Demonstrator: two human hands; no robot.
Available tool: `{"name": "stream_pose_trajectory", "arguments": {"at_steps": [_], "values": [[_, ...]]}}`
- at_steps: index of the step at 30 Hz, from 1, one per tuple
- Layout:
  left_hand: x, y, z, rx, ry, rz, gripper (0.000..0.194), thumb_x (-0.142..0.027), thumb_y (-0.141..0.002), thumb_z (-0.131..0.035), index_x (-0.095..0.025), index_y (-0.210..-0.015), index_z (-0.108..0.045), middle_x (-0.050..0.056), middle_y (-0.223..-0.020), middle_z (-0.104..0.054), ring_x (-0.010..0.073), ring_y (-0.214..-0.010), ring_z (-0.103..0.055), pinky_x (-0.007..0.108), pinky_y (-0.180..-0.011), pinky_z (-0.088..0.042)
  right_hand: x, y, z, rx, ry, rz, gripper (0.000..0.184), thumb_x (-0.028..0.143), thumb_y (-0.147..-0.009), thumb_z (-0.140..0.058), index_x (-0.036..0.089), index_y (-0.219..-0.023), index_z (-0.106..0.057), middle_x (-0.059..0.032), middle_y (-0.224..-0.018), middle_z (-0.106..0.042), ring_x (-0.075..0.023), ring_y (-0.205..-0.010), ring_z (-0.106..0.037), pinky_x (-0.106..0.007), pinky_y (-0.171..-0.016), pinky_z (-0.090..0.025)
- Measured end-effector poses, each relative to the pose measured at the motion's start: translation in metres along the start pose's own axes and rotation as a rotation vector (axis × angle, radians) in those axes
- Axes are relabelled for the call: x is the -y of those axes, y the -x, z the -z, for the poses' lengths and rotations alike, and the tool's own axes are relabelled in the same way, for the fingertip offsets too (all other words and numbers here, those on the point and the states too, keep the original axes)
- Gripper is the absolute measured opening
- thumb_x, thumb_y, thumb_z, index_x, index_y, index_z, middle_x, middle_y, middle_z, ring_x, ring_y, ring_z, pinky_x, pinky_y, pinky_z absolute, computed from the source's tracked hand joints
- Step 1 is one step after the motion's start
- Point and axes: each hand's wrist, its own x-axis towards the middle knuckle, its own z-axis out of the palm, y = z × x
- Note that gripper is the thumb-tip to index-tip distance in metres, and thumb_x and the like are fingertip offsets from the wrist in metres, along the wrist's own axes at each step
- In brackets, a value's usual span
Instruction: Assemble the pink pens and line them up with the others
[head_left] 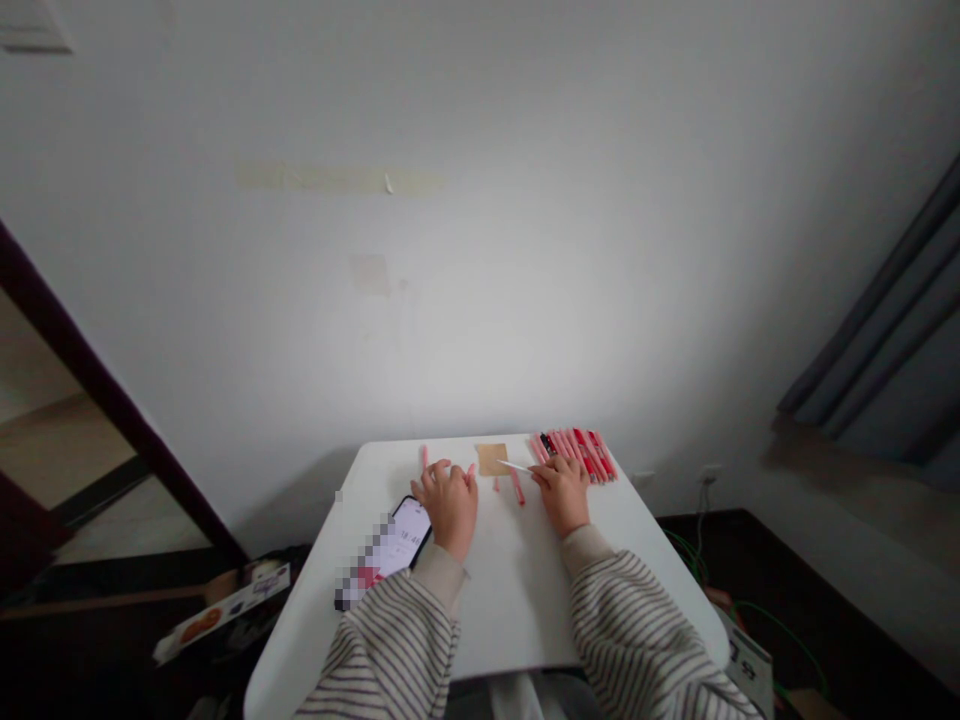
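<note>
Both my hands rest on a small white table (pixel 510 600), in striped sleeves. My right hand (pixel 564 492) is closed in a pinch on a thin white stick (pixel 514 466) that points left toward a small brown card (pixel 493 458). A red pen (pixel 517 487) lies just left of that hand. My left hand (pixel 450 500) lies with its fingers curled, beside a pink pen (pixel 424 457); whether it holds anything is hidden. A row of several red and pink pens (pixel 576 454) lies at the table's far right, just beyond my right hand.
A phone (pixel 390 552) with a lit screen lies left of my left hand. A white wall rises right behind the table. A grey curtain (pixel 885 340) hangs at the right, cables (pixel 701 560) and a box (pixel 225 610) lie on the dark floor.
</note>
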Motion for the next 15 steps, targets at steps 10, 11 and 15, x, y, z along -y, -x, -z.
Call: {"name": "stream_pose_trajectory", "arguments": {"at_steps": [10,11,15], "values": [[-0.0037,0.0022,0.003,0.102,-0.106,0.027,0.035,-0.034,-0.088,-0.039,-0.016,-0.093,-0.068,0.013,-0.109,-0.059,0.0306,-0.111,-0.043,0.056,-0.096,-0.032,0.0014,0.0001,0.0011,0.006,-0.01,-0.007,0.013,0.029,-0.084,-0.064,0.035,-0.091,-0.073,-0.0012,-0.093,-0.062,-0.0195,-0.097,-0.043,-0.036,-0.092,-0.021],[-0.0041,0.0026,0.0035,0.106,-0.113,0.025,0.035,-0.033,-0.088,-0.038,-0.016,-0.094,-0.068,0.013,-0.108,-0.059,0.0308,-0.111,-0.043,0.056,-0.096,-0.032,0.0014,0.0001,0.0012,0.007,-0.014,-0.006,0.013,0.029,-0.084,-0.064,0.035,-0.091,-0.073,-0.0011,-0.093,-0.062,-0.0195,-0.097,-0.043,-0.036,-0.092,-0.021],[-0.0042,0.0034,0.0043,0.113,-0.125,0.022,0.035,-0.033,-0.087,-0.038,-0.016,-0.095,-0.067,0.013,-0.108,-0.059,0.031,-0.111,-0.043,0.057,-0.095,-0.032,0.0013,0.0003,0.0013,0.007,-0.02,-0.003,0.013,0.029,-0.084,-0.064,0.034,-0.09,-0.074,-0.0015,-0.093,-0.063,-0.0198,-0.098,-0.043,-0.036,-0.092,-0.021]]}}
